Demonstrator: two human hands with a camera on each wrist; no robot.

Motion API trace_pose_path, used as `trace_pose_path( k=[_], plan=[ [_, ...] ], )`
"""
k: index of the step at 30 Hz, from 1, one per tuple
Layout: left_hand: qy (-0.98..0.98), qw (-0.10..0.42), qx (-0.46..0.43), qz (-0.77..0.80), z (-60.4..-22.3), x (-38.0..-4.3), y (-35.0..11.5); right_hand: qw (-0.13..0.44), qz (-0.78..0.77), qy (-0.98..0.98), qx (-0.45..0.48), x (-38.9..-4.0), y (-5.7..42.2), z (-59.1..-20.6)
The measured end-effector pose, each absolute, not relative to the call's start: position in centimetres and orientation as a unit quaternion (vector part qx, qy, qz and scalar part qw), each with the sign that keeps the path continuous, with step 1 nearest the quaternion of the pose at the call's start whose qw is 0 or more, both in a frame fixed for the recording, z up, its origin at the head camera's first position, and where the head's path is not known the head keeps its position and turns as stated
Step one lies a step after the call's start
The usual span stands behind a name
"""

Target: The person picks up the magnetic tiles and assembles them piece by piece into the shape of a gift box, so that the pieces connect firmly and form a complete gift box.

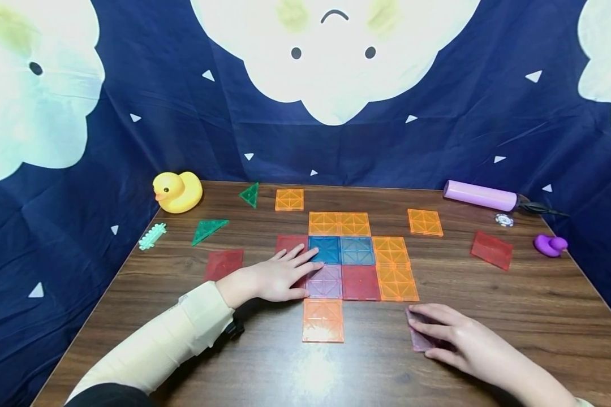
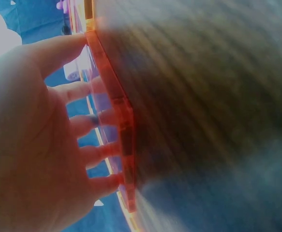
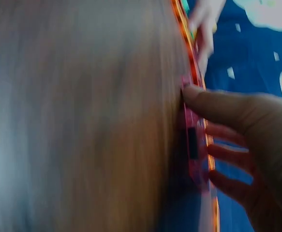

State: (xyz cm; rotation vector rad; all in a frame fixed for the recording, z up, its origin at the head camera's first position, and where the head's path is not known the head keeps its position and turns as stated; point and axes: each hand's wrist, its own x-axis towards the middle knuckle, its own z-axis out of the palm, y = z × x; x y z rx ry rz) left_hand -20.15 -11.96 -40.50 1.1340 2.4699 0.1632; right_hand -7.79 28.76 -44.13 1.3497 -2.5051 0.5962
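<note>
My left hand [image 1: 279, 278] rests with spread fingers on a flat patch of translucent magnetic tiles. Beneath it lie red tiles [image 2: 104, 72], partly covered by the palm, and its fingertips touch a light purple tile [image 1: 327, 282] and a dark blue tile [image 1: 326, 250]. A paler blue tile [image 1: 357, 250], a red tile [image 1: 360, 282] and several orange tiles [image 1: 397, 282] join the patch. To the right, my right hand [image 1: 453, 337] grips a purple magnetic tile [image 1: 421, 334] by its edges, thumb on the near side and fingers on the far side, close to the tabletop.
Loose tiles lie around: orange [image 1: 425, 222], red [image 1: 491, 250], another red [image 1: 224, 264] and green triangles [image 1: 209, 230]. A yellow duck [image 1: 179, 193] and a mint-coloured toy [image 1: 153, 236] stand left. A lilac cylinder [image 1: 480, 195], a chip [image 1: 504, 220] and a purple duck [image 1: 550, 245] are at right.
</note>
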Motion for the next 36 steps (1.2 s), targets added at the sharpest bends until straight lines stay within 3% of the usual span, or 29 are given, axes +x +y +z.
trace_pose_path(
  k=[15, 28, 32, 36],
  plan=[
    [0.888, 0.212, 0.401, 0.073, -40.9, -20.3, -11.7, 0.105, 0.148, -0.845, 0.503, -8.6, 20.6, -43.8],
    [0.890, 0.202, 0.403, 0.071, -40.7, -20.6, -11.7, 0.064, 0.148, -0.864, 0.477, -10.1, 18.2, -43.4],
    [0.893, 0.156, 0.419, 0.052, -40.9, -20.1, -11.2, 0.038, 0.167, -0.869, 0.465, -10.4, 18.3, -43.2],
    [0.885, 0.075, 0.458, 0.035, -40.8, -18.4, -9.8, 0.031, 0.204, -0.868, 0.452, -10.9, 18.6, -43.1]
  ],
)
